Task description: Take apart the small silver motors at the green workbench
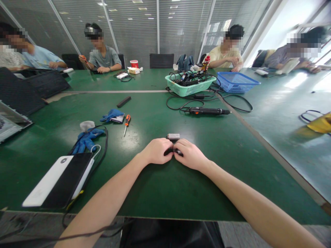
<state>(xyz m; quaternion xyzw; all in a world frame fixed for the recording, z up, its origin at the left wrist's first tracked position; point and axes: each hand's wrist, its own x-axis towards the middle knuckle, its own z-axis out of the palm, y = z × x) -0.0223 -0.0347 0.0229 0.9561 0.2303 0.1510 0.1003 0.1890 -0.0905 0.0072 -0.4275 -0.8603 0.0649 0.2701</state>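
On the green counter, just in front of the person, the left hand and the right hand meet at the fingers. Both hands are closed, and together they grip a small black part. Most of this part is hidden by the fingers, so its exact shape I cannot tell. A short metal cylinder lies on its side just ahead of the hands, very near the fingers.

Left of the hands lie an orange screwdriver and two blue gloves; the second glove is farther ahead. A flat white and black device lies near the counter edge, beside a black cable. Farther ahead there are a black bar, an electric screwdriver, a green basket full of cables and tools, and a blue basket. On the far side of the counter, a co-worker in a grey shirt holds an orange tool, and another co-worker in a yellow shirt sits near the baskets.
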